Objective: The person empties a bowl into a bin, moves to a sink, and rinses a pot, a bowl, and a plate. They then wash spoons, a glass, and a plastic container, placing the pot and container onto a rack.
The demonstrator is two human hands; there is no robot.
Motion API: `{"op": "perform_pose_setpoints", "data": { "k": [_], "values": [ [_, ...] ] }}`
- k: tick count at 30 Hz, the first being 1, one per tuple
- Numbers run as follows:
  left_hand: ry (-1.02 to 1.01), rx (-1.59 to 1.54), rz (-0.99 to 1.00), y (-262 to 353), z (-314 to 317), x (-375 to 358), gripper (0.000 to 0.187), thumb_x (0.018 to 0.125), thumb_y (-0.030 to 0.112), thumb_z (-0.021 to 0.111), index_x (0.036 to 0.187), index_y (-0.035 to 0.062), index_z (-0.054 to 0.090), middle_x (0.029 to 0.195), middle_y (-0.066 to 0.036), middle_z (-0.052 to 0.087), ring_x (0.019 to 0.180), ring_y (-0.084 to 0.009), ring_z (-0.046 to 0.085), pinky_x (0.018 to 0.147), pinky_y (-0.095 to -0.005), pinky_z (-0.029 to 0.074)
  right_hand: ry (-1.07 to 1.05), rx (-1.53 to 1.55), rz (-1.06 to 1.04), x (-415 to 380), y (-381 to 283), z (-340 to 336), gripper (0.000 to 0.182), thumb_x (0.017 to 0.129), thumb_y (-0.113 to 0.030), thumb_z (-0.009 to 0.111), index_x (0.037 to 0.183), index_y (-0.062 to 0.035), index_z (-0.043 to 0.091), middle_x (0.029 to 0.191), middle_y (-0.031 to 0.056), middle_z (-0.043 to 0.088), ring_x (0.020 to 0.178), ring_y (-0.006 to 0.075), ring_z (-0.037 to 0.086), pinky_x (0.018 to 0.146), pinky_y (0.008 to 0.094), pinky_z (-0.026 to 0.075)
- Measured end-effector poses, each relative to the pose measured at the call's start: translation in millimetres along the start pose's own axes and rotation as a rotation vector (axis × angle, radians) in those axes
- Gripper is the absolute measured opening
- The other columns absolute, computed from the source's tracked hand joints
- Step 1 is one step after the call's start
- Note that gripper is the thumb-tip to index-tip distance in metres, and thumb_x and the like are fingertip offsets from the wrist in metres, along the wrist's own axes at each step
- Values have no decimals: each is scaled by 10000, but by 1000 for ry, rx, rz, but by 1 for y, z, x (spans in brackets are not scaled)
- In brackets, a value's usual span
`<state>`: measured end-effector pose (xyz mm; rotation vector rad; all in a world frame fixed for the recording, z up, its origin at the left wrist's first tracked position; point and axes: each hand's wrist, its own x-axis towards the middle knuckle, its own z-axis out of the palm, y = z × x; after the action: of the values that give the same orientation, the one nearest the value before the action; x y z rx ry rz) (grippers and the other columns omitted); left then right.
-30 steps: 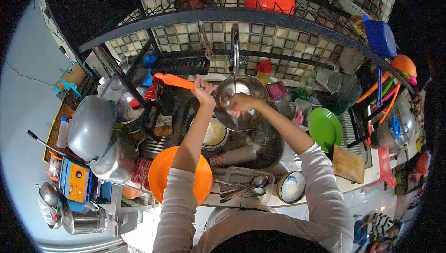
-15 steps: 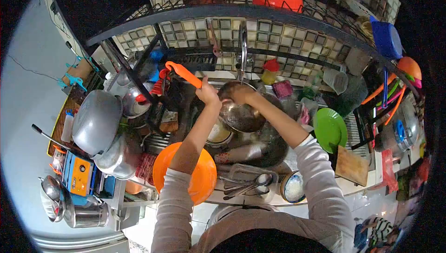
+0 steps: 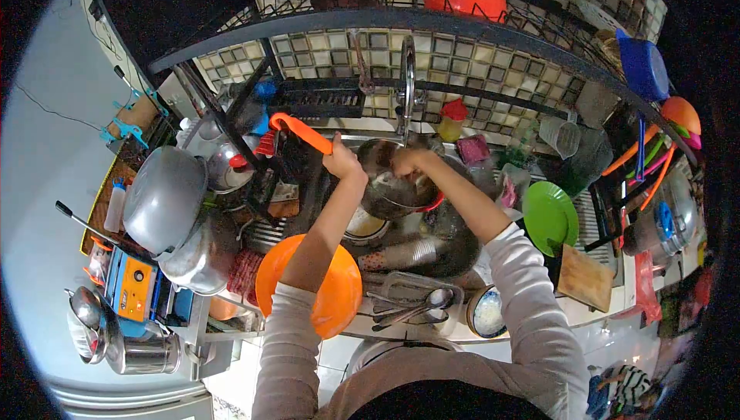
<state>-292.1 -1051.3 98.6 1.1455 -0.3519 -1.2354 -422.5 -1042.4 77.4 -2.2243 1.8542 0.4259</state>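
My left hand (image 3: 342,161) is closed round the orange handle of a metal frying pan (image 3: 385,198), which is tilted over the sink under the faucet (image 3: 406,88). Inside the pan, my right hand (image 3: 410,162) has its fingers curled against the inner surface; whatever they may hold is hidden. A red edge shows at the pan's lower right. Beneath the pan, a pale bowl (image 3: 365,227) sits partly covered. Stacked cups (image 3: 412,253) lie on their side in the sink, below the pan.
An orange basin (image 3: 339,296) stands at the front left, below my left forearm. Spoons (image 3: 408,313) and a bowl with white contents (image 3: 488,313) are along the front edge. To the right are a green plate (image 3: 550,218) and a wooden board (image 3: 586,277). A black rack (image 3: 462,25) spans overhead.
My right hand has shifted slightly right and down inside the pan, its fingers now more curled. The pan has tilted a little, and a red edge has come into view at its lower right.
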Motion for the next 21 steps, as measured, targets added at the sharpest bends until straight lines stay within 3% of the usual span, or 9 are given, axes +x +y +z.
{"op": "perform_pose_setpoints", "data": {
  "k": [2,3,6,7,11,13,18,20,21],
  "values": [
    [-8,18,35,-6,-2,8,256,715,179,560,569,26,416,487,-2,344,424,-121,319,421,-286,269,-50,231,-297,1,-4,2,298,638,-164,495,892,-14,538,900,176,540,877,240,517,716,361,408],
    [-12,17,35,-10,-2,12,256,715,179,560,569,26,416,487,-2,344,424,-121,319,421,-286,269,197,399,-24,-6,-2,7,310,658,-192,492,941,-70,530,951,131,535,870,242,518,719,357,414],
    [-46,70,146,-19,-5,22,240,707,177,569,617,-13,453,524,-17,383,488,-132,341,489,-295,298,101,140,-6,13,1,17,294,631,-164,478,872,-21,564,904,167,544,846,276,526,720,387,409],
    [-37,53,247,-23,-3,24,259,693,175,581,562,47,398,470,9,333,410,-110,307,408,-273,264,100,143,-7,21,3,24,294,631,-164,478,872,-21,564,904,167,544,846,276,526,720,387,409],
    [-67,76,362,-20,-5,18,306,697,196,595,524,110,358,439,41,294,366,-79,279,359,-250,226,523,25,-68,31,9,26,228,667,-132,445,824,-49,587,811,125,575,735,248,567,597,368,458],
    [-72,58,377,-17,-6,16,306,706,216,592,533,110,364,450,43,296,380,-77,277,371,-246,222,-368,309,198,14,0,3,281,696,-202,469,901,-28,550,756,78,589,619,178,581,462,300,461],
    [-92,-45,447,-15,-1,24,291,720,264,587,567,103,397,477,48,300,412,-71,276,401,-237,216,-293,764,-210,-10,16,2,264,702,-185,463,862,10,540,703,81,586,598,164,580,469,263,462],
    [-79,-49,258,-8,2,18,262,719,230,589,836,-1,553,728,-24,541,635,-126,460,579,-285,364,-307,951,-262,-22,20,-6,248,701,-173,464,850,9,542,703,83,586,600,160,579,470,250,462],
    [-84,-51,254,-5,4,15,262,719,230,589,836,-1,553,728,-24,541,635,-126,460,579,-285,364,-205,986,-233,-27,22,-10,234,699,-161,465,844,5,545,704,85,585,603,157,579,476,250,465]
  ]
}}
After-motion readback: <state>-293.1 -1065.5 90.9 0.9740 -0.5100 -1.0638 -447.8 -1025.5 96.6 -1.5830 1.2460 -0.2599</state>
